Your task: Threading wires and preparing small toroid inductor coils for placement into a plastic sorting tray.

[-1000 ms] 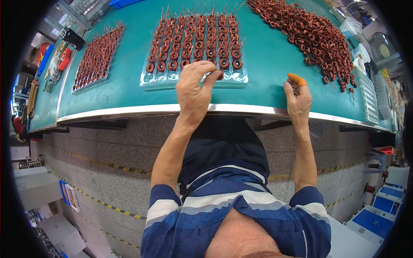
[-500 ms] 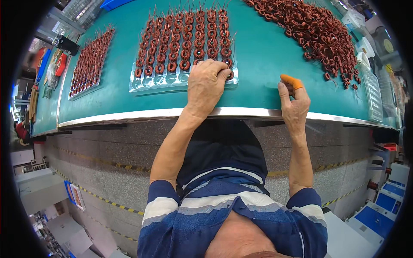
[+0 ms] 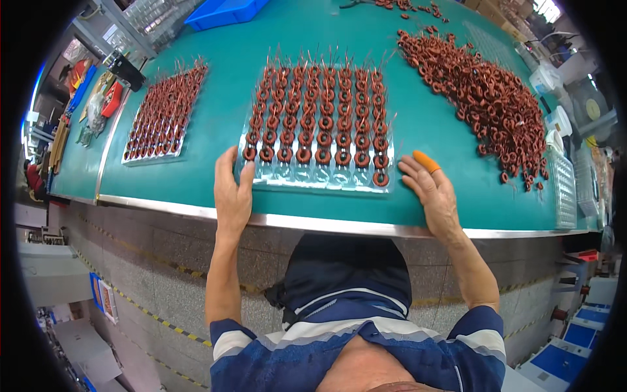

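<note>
The person leans over a green work table [image 3: 196, 189], both hands flat at its near edge. The left hand [image 3: 232, 193] lies open, fingers stretched forward, the thumb and forefinger spread around the near left corner of a clear plastic tray [image 3: 320, 178]; the fingertips touch the tray's edge without closing on it. The right hand [image 3: 432, 193] is open too, palm down on the table, its fingers pointing at the tray's near right corner, just beside it; I cannot tell whether they touch. An orange finger cot [image 3: 426, 161] covers one fingertip of that hand.

Between the two hands sits the tray, filled with rows of copper-wound toroid coils [image 3: 320, 111] standing in its pockets, wire leads pointing away from the person. The nearest row is mostly bare, with a single coil [image 3: 381, 178] close to the right hand's fingers.

Beyond the right hand and further out to that side, a loose heap of the same coils [image 3: 486, 98] spreads over the table. Well beyond the left hand, out to its side, lies a second filled tray [image 3: 163, 114]. A blue bin [image 3: 222, 12] stands at the far edge.
</note>
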The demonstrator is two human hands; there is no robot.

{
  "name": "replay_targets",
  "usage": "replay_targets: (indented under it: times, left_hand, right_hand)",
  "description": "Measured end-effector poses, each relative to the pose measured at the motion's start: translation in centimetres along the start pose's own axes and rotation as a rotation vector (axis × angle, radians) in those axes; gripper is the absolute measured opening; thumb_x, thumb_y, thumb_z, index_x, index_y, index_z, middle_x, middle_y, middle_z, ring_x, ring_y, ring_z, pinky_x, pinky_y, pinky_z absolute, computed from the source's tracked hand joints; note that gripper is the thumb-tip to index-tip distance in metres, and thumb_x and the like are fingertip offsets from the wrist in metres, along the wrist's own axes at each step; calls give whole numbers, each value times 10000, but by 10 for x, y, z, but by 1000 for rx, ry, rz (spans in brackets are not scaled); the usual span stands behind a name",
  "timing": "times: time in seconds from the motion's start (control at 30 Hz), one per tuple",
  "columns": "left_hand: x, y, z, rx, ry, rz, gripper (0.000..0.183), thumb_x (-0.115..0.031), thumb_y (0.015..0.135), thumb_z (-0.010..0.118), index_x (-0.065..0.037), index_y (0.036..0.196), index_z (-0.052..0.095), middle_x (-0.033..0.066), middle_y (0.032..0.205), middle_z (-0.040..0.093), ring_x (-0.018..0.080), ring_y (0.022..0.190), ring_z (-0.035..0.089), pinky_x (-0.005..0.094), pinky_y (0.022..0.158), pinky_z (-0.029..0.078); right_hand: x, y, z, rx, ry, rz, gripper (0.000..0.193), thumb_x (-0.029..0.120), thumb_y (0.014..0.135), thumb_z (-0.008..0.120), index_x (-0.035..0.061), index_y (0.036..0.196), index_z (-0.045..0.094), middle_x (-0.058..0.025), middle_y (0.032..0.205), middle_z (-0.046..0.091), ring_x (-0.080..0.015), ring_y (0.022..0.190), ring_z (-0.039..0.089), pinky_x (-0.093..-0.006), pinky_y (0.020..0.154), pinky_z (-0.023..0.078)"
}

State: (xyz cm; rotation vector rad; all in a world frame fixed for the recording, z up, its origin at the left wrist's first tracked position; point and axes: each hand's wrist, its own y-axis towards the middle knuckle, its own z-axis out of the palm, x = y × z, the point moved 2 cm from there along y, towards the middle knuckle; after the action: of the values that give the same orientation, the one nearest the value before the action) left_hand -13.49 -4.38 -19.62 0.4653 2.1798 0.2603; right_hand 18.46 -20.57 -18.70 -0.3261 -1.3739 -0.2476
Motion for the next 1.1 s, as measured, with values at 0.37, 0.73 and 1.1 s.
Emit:
replay_targets:
  times: [0.37, 0.73, 1.1]
  left_hand:
    - [18, 33, 2, 43, -415, -239, 506, -224, 979, 512, 52, 1371, 349, 211, 1404, 399, 296, 1347, 352, 376, 1098, 291]
    - [60, 58, -13, -92, -159, -176, 487, -229, 972, 505, 17, 1372, 374, 176, 1391, 405, 283, 1313, 373, 397, 1101, 282]
    - [58, 75, -9, -39, -34, -123, 587, -365, 972, 492, 39, 1368, 337, 210, 1382, 362, 319, 1309, 347, 400, 1094, 272]
  right_hand:
    - [-1, 58, 27, 86, 244, 179, 649, 302, 964, 485, -146, 1372, 254, -307, 1397, 353, -333, 1310, 396, -411, 1109, 319]
    - [63, 248, -13, -215, -1601, -1072, 464, 187, 789, 704, -31, 1151, 512, -201, 1185, 516, -355, 1096, 520, -425, 916, 452]
    - [66, 295, -59, -321, -1439, -590, 216, 204, 935, 524, 42, 1046, 612, -150, 802, 665, -350, 728, 635, -441, 641, 497]
